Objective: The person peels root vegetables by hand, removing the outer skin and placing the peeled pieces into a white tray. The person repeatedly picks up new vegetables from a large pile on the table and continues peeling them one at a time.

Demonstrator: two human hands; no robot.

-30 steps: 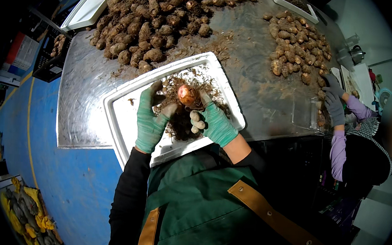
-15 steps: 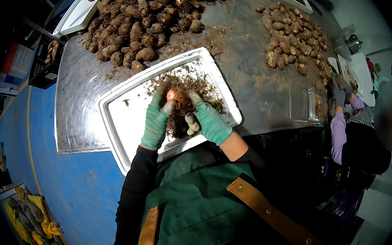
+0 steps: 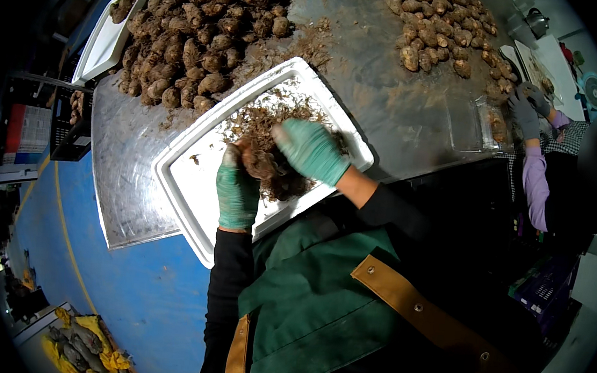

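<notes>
My left hand point(image 3: 237, 194), in a green glove with bare-looking dirty fingertips, is closed round a brown, hairy taro root point(image 3: 255, 161). My right hand point(image 3: 313, 151), gloved the same way, is just to the right of the root and above it. Motion smears its fingers, so what they hold, if anything, is unclear. Both hands are over a white tray point(image 3: 187, 195). Loose brown root fibres point(image 3: 265, 121) and dark scraps lie in it, thickest around and beyond my hands.
On the metal table point(image 3: 127, 180), a big pile of hairy taro roots point(image 3: 190, 45) rises at the far left. Smoother taro roots point(image 3: 440, 33) lie at the far right. Another white tray point(image 3: 106, 42) stands at the left edge. At right, a co-worker's grey-gloved hands point(image 3: 526, 115) are near the table.
My right hand has come up over the fibres, away from the tray's near side. My left hand has turned, keeping the root. The root's pale pink end no longer shows. The whole view has shifted slightly.
</notes>
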